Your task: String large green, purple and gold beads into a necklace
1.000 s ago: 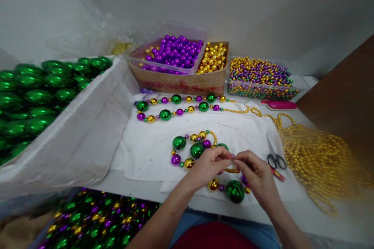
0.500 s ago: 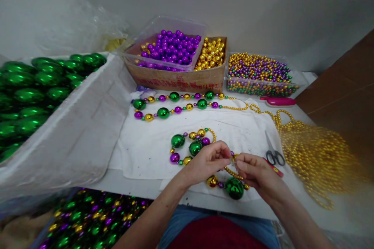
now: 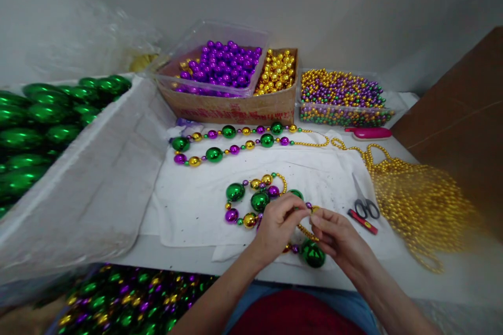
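My left hand [image 3: 280,224] and my right hand [image 3: 335,235] meet fingertip to fingertip over a bead necklace [image 3: 251,201] of green, purple and gold balls coiled on a white cloth [image 3: 196,204]. Both hands pinch the necklace's thin gold strand between thumbs and forefingers. A large green ball [image 3: 313,254] of the same necklace lies just under my right hand at the cloth's front edge.
A finished necklace [image 3: 231,140] lies across the cloth's far side. Scissors [image 3: 364,203] and a red tool [image 3: 362,221] lie right of my hands, beside a heap of gold bead strands [image 3: 420,204]. Boxes of purple beads [image 3: 222,63], gold beads [image 3: 277,70], mixed small beads [image 3: 340,91] stand behind; green balls [image 3: 43,120] left.
Both hands have drifted slightly left and nearer to me while keeping their pinch on the strand. The large green ball has shifted with them.
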Tool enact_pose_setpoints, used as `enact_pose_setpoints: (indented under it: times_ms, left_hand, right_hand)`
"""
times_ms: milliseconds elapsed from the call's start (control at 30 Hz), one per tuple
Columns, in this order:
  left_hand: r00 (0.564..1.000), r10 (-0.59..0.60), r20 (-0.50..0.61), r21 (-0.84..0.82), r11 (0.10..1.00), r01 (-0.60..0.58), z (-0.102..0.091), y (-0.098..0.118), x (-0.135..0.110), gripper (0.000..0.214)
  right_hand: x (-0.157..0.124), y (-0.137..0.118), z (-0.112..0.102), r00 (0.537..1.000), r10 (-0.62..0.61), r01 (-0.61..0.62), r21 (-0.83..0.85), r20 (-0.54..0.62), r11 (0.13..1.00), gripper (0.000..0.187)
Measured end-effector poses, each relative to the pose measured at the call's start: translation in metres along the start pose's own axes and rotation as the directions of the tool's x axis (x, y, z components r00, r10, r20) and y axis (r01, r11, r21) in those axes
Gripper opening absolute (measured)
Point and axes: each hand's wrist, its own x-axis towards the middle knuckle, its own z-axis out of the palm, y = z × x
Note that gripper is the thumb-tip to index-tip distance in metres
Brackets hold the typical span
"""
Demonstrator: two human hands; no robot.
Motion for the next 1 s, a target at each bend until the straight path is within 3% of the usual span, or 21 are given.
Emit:
enact_pose_setpoints:
  times_ms: [67,100,167,233,267,300,333,367,400,467,500,533,600,733,867,1000]
  left_hand:
    - [0.992,-0.129,0.005,-0.017,0.992,0.129,0.000,-0.001,0.002,0.015]
    - [0.984,-0.177,0.024,-0.038,0.983,0.177,0.001,-0.002,0.002,0.014]
    - [0.970,-0.236,0.059,-0.095,0.966,0.241,0.003,-0.004,0.004,0.014]
    - [0.957,-0.278,0.079,-0.138,0.948,0.287,0.005,-0.006,0.005,0.014]
    - [0.951,-0.298,0.081,-0.153,0.939,0.307,0.007,-0.007,0.006,0.015]
    - [0.945,-0.316,0.081,-0.167,0.931,0.325,0.007,-0.008,0.007,0.016]
    - [0.940,-0.329,0.084,-0.184,0.922,0.340,0.007,-0.008,0.007,0.016]
    - [0.937,-0.337,0.096,-0.201,0.915,0.349,0.006,-0.008,0.008,0.016]
    - [0.935,-0.335,0.113,-0.223,0.909,0.353,0.004,-0.007,0.008,0.018]
    - [0.939,-0.298,0.171,-0.267,0.904,0.335,-0.001,-0.004,0.007,0.023]
    - [0.942,-0.264,0.209,-0.281,0.906,0.316,-0.004,-0.003,0.006,0.026]
    - [0.942,-0.224,0.248,-0.286,0.912,0.293,-0.006,-0.001,0.005,0.029]
    - [0.942,-0.150,0.299,-0.252,0.940,0.230,-0.008,0.001,0.002,0.032]
    - [0.964,-0.006,0.266,-0.073,0.997,0.026,-0.002,0.000,-0.004,0.028]
    - [0.974,0.115,0.195,-0.018,0.993,-0.114,0.009,-0.004,-0.007,0.018]
    - [0.988,0.108,0.106,-0.016,0.994,-0.107,0.012,-0.006,-0.007,0.012]
  right_hand:
    - [-0.005,0.002,0.001,0.983,-0.176,0.156,-0.274,-0.051,0.949,0.022]
    - [-0.007,0.003,0.000,0.948,-0.317,0.267,-0.469,-0.030,0.842,0.017]
    - [-0.010,0.007,-0.004,0.811,-0.561,0.455,-0.780,0.165,0.429,0.011]
    - [-0.010,0.010,-0.010,0.679,-0.614,0.530,-0.847,0.402,0.032,0.019]
    - [-0.009,0.011,-0.013,0.647,-0.596,0.535,-0.840,0.476,-0.090,0.022]
    - [-0.008,0.011,-0.014,0.639,-0.580,0.525,-0.838,0.504,-0.149,0.024]
    - [-0.007,0.010,-0.016,0.661,-0.567,0.511,-0.848,0.491,-0.139,0.024]
    - [-0.006,0.008,-0.016,0.709,-0.549,0.501,-0.864,0.443,-0.050,0.022]
    - [-0.005,0.006,-0.017,0.783,-0.506,0.481,-0.868,0.361,0.126,0.020]
    - [-0.003,-0.001,-0.017,0.950,-0.264,0.305,-0.683,0.167,0.664,0.019]
    - [-0.002,-0.005,-0.018,0.987,-0.094,0.145,-0.486,0.128,0.862,0.022]
    - [-0.001,-0.008,-0.019,0.990,0.050,-0.010,-0.290,0.132,0.957,0.025]
    - [0.000,-0.010,-0.021,0.971,0.178,-0.172,-0.054,0.159,0.984,0.032]
    - [0.002,-0.006,-0.025,0.980,0.158,-0.163,0.033,0.124,0.986,0.034]
    - [0.004,0.000,-0.025,0.989,0.125,-0.128,0.034,0.076,0.991,0.032]
    - [0.002,0.002,-0.022,0.995,0.090,-0.088,-0.066,0.042,0.994,0.032]
